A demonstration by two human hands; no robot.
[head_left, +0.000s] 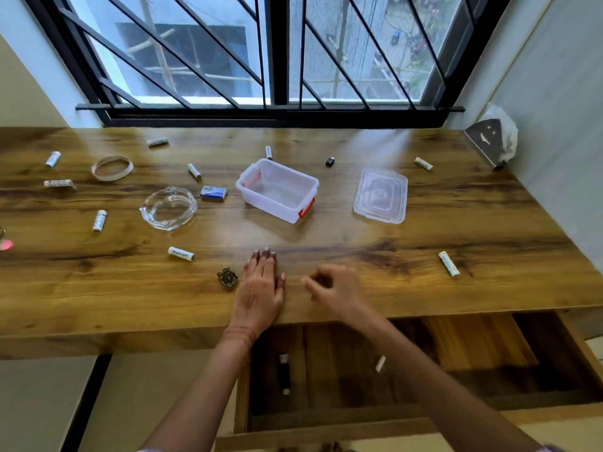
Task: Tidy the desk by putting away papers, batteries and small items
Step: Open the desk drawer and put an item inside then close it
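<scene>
An empty clear plastic box (277, 189) with red clips stands mid-desk, its lid (380, 195) lying to the right. Several white batteries lie scattered: one (181, 253) near my left hand, one (449, 263) at the right, others at the left and far edge. A small blue box (213, 193), a black adapter (330, 162) and a metal trinket (227, 277) also lie loose. My left hand (259, 288) rests flat on the wooden desk (326, 243), fingers together, holding nothing. My right hand (336, 288) hovers beside it, fingers loosely curled and empty.
A glass ashtray (168, 207) and a tape ring (112, 168) sit left of the box. Below the desk edge an open drawer (456, 360) holds a black stick (284, 375) and a small white item (380, 363). A metal bracket (487, 141) stands in the far right corner.
</scene>
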